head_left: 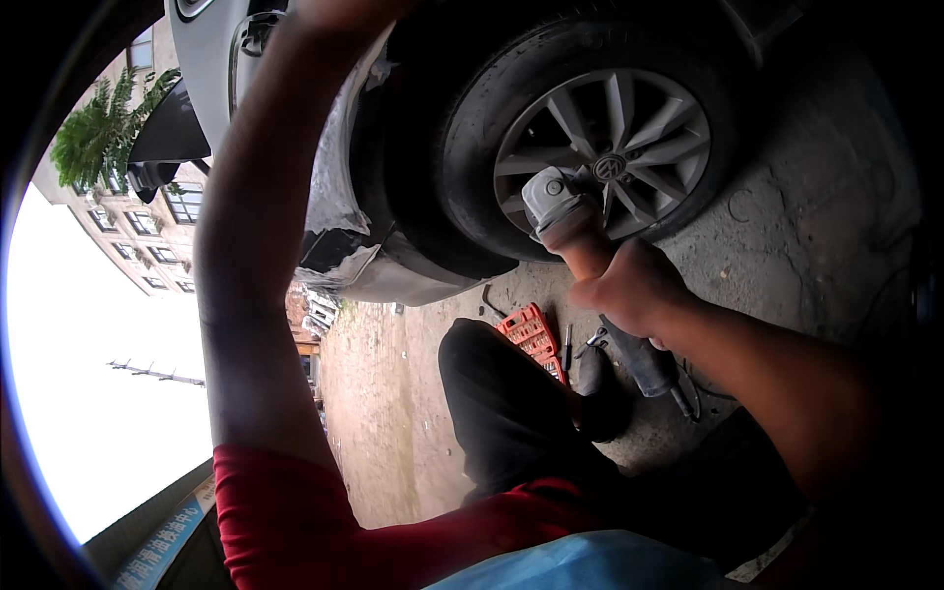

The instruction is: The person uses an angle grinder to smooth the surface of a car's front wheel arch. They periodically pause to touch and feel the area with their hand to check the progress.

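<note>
My right hand (639, 285) is wrapped round the body of an angle grinder (556, 200). Its grey metal head points up in front of the car wheel (610, 133), and its dark rear end with the cord hangs below my hand. Whether the head touches the wheel I cannot tell. My left arm reaches up along the car's side, and only the edge of my left hand (349, 12) shows at the top of the picture, by the bodywork. The fingers of that hand are out of sight. Masking film (339, 182) covers part of the car body beside the wheel arch.
An opened orange tool case (531, 336) with sockets lies on the ground beyond my bent knee (492, 383). Near it are a screwdriver-like tool (567, 346) and the grinder's cord (698, 388). A building (147, 231) and a green plant (103, 138) stand off to the left.
</note>
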The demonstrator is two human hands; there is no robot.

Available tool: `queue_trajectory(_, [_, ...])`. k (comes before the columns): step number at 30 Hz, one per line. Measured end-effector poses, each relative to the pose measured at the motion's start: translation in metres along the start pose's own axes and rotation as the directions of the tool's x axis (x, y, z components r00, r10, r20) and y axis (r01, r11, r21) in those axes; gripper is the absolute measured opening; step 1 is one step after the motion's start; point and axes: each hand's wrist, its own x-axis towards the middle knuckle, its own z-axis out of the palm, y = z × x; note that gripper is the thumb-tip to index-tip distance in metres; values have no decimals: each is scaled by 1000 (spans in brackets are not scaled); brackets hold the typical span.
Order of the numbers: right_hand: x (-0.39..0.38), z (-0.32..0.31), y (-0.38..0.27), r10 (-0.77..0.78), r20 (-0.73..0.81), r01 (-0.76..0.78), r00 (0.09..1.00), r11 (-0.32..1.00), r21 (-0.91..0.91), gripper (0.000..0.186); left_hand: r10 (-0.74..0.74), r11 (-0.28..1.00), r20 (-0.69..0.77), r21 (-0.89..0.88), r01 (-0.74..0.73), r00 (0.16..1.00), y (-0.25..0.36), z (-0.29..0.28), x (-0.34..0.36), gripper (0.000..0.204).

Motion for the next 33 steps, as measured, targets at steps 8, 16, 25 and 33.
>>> queue_trajectory(8, [4,0,8,-25,-113,41,993,989,139,36,-140,873,-162,-486,44,977,149,190,-185,33])
queue_trajectory(16, [11,20,-5,-83,-166,130,983,948,291,29,-375,-413,514,-838,357,771,299,248,-253,63])
queue_trajectory(25, [5,23,-54,-225,-146,250,963,552,796,35,-235,-809,379,-587,36,895,252,216,-194,64])
queue_trajectory(33, [32,49,-96,-46,-434,435,900,178,883,49,-462,-243,351,-933,264,814,169,177,-195,45])
